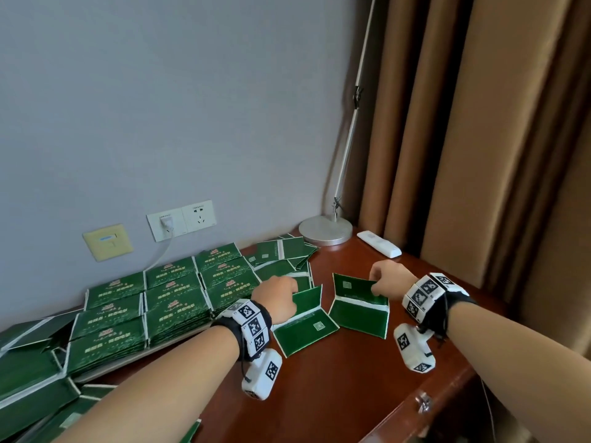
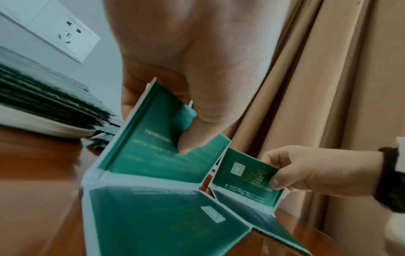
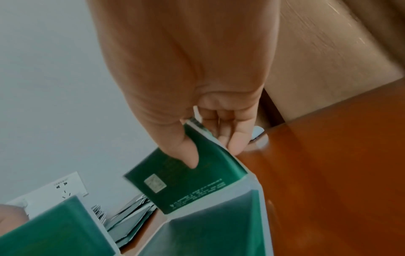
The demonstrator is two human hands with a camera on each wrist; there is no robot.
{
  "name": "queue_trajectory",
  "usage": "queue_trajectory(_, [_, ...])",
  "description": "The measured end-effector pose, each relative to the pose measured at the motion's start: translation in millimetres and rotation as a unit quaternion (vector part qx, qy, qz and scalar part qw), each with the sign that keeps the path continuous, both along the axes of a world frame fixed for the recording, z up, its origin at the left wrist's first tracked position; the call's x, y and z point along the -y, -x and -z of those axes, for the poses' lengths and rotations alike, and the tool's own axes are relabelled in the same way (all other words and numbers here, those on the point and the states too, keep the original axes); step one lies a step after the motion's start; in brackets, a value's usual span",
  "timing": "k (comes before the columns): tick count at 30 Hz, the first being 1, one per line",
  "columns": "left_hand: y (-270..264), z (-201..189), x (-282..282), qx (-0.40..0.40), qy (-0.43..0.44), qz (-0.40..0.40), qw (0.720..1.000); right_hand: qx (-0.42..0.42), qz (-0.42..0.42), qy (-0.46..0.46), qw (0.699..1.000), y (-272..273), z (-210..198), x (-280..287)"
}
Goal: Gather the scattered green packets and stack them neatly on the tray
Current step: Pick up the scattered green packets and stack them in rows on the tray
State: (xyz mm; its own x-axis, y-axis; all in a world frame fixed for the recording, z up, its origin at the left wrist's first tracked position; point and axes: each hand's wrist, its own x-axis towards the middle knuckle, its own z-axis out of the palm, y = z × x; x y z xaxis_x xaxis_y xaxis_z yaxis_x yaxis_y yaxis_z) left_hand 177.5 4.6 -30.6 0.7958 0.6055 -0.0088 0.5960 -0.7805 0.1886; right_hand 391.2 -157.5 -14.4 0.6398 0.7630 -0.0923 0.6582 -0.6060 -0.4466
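Stacks of green packets [image 1: 166, 302] fill the tray [image 1: 105, 372] at the far left, by the wall. Right of them the left hand [image 1: 276, 298] pinches the raised flap of one folded packet [image 1: 303, 321], thumb in front. Just beside it, the right hand [image 1: 388, 278] pinches the upper flap of a second packet [image 1: 359, 310], both lower halves resting on the desk [image 1: 351, 378]. Tray lies leftward of both hands, so the left is nearer; packets' long edges run roughly across the desk. More loose packets [image 1: 284, 254] lie behind.
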Motion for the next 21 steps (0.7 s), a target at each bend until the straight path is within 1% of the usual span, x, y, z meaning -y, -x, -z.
queue_trajectory(4, [0, -2, 7, -0.002, 0.010, 0.024, 1.000, -0.018, -0.050, 0.041, 0.998, 4, 6, 3])
queue_trajectory(7, [3, -1, 11, -0.017, 0.053, 0.049, 0.997, -0.049, -0.087, 0.071, 0.993, 9, 14, 3])
queue_trajectory(10, [7, 0, 13, -0.025, 0.104, 0.070, 0.992, -0.034, -0.075, 0.050, 0.995, 11, 19, 1])
queue_trajectory(14, [11, 5, 10, -0.043, 0.083, 0.064, 0.994, 0.011, -0.070, 0.051, 0.996, 12, 21, 1])
queue_trajectory(18, [13, 10, 10, -0.094, 0.069, 0.038, 0.992, 0.029, -0.071, 0.068, 0.995, 13, 28, -1])
queue_trajectory(21, [12, 12, 12, -0.114, 0.065, 0.025, 0.991, 0.035, -0.069, 0.077, 0.994, 14, 32, -3])
